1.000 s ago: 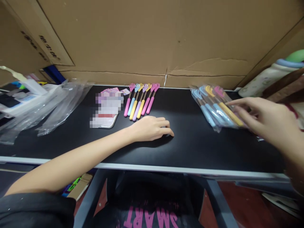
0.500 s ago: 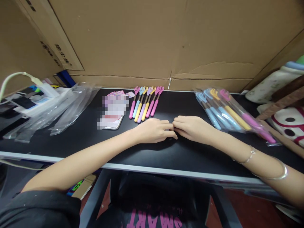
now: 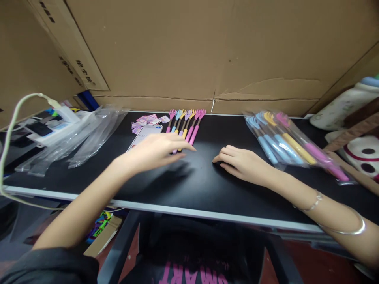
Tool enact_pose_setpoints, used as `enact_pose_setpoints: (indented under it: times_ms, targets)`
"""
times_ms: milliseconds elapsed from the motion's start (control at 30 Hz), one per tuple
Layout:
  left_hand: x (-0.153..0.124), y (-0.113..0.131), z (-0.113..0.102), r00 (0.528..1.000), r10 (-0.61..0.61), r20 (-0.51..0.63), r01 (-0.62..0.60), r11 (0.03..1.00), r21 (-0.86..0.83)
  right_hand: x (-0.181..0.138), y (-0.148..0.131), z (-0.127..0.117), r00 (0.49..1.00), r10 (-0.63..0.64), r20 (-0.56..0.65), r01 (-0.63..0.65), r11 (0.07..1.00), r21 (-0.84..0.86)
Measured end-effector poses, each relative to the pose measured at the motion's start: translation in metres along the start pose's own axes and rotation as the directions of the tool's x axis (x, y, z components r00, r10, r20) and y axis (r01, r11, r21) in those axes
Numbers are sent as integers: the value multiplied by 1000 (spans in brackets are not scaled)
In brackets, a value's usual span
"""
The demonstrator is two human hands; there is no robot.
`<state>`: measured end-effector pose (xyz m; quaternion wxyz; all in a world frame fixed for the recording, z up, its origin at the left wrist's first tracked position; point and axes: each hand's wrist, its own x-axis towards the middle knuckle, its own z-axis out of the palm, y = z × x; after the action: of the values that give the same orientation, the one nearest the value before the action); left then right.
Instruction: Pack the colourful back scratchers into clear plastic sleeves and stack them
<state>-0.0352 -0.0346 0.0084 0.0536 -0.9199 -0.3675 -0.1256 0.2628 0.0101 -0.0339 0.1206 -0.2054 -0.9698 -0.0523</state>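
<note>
Left hand (image 3: 156, 152) hovers over the black desktop (image 3: 204, 193), fingers spread, nothing seen in it; it partly covers a white phone with lit screen (image 3: 146, 131) and the handle ends of the loose claw-headed sticks with pink, blue, yellow and purple handles (image 3: 189, 133); right hand (image 3: 242, 163) rests low on the desk, fingers half curled, underside hidden, so can't tell if it's empty.

Loose sticks lie side by side at the back edge, claws away from the person; probably so handles face the person and each can be told apart; pink-purple printed cards (image 3: 145, 119) sit just left of them, fanned.

Containers: long clear plastic bag (image 3: 351, 182), right of the right hand, holds more sticks, blue, yellow and pink handles, same way round, likely fanned to lie flat; flat clear plastic bags (image 3: 99, 136) at left, nothing seen inside; brown cardboard box (image 3: 100, 242) below desk level, bright green and blue bits (image 3: 102, 224) at it, contents unclear.
</note>
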Motion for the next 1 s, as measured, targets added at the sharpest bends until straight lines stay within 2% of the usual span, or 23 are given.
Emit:
enact_pose_setpoints:
  times_ms: [67, 100, 167, 200, 233, 300, 333, 367, 500, 600, 700, 800, 833, 1000]
  targets:
    - [-27, -19, -14, 979, -189, -73, 192, 980, 44, -1, 1, 1, 1000, -8, -9, 8, 1000, 2]
    - [-42, -28, -21, 949, -307, -67, 311, 947, 77, -1, 1, 2, 1000, -11, -15, 11, 1000, 0]
    - [-74, -45, -33, 851, -523, -53, 525, 839, 144, -1, 1, 2, 1000, -15, -26, 15, 1000, -5]
    - [-90, -52, -37, 790, -611, -62, 612, 775, 158, -1, 1, 3, 1000, -15, -28, 14, 1000, -8]
    - [-106, -59, -40, 708, -698, -108, 705, 687, 176, -1, 0, 3, 1000, -12, -26, 12, 1000, -9]
    - [-133, -69, -44, 492, -858, -148, 856, 446, 259, 0, 0, 3, 1000, -6, -26, 5, 1000, -11]
    - [-144, -72, -43, 424, -900, -103, 873, 376, 310, 0, 0, 3, 1000, -2, -24, 2, 1000, -10]
    - [-154, -74, -42, 383, -917, -111, 880, 326, 345, 0, 0, 3, 1000, 0, -24, -1, 1000, -8]
    - [-176, -73, -33, 351, -936, -29, 881, 320, 349, 0, 0, 4, 1000, 6, -27, -7, 1000, -17]
    - [-180, -70, -27, 334, -942, -29, 891, 306, 335, -1, 0, 4, 999, 16, -30, -17, 999, -40]
    - [-177, -70, -26, 281, -959, -45, 924, 258, 282, -1, 1, 4, 999, 15, -31, -16, 998, -55]
    - [-174, -71, -29, 188, -978, -95, 960, 163, 227, -2, 1, 4, 1000, 14, -27, -16, 998, -69]
    - [-173, -71, -30, 169, -978, -121, 968, 142, 205, -2, 1, 4, 1000, 13, -25, -15, 997, -71]
    - [-170, -75, -32, 144, -940, -310, 981, 95, 166, -2, 1, 6, 1000, 3, -12, -4, 995, -95]
